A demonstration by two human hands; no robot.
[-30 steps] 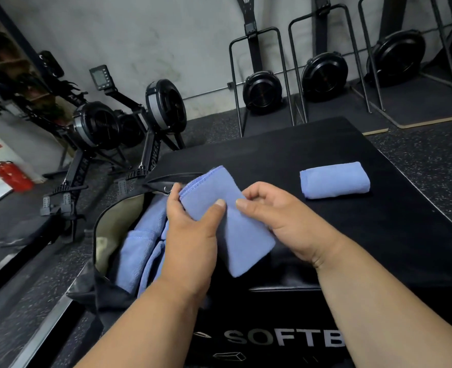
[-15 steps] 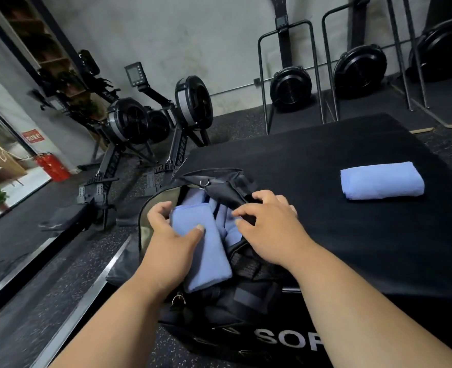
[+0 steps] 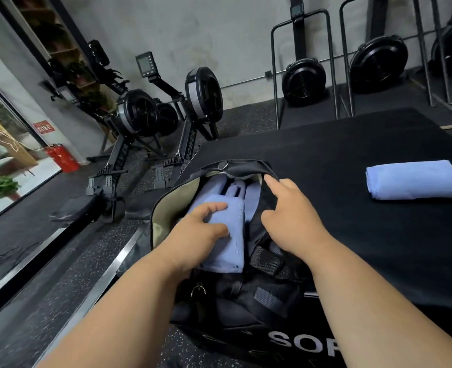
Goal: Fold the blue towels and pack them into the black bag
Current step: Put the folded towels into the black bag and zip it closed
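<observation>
The black bag (image 3: 246, 301) lies open at the left edge of a black padded box (image 3: 352, 235). A folded blue towel (image 3: 230, 235) lies in the bag's mouth, on top of other blue towels (image 3: 236, 188) inside. My left hand (image 3: 195, 235) grips this top towel, fingers on top and thumb at its side. My right hand (image 3: 291, 216) rests on the bag's right rim, its fingers spread and index finger raised. Another folded blue towel (image 3: 413, 179) lies on the box to the right, apart from both hands.
Rowing machines (image 3: 166, 112) stand on the rubber floor behind the bag. More machines stand upright against the back wall (image 3: 303, 75). A metal rail (image 3: 108, 277) runs along the floor at left. A red fire extinguisher (image 3: 60, 158) sits by the window.
My left hand has carried the folded towel from above the box down into the open bag. My right hand let go of the towel and moved to the bag's rim.
</observation>
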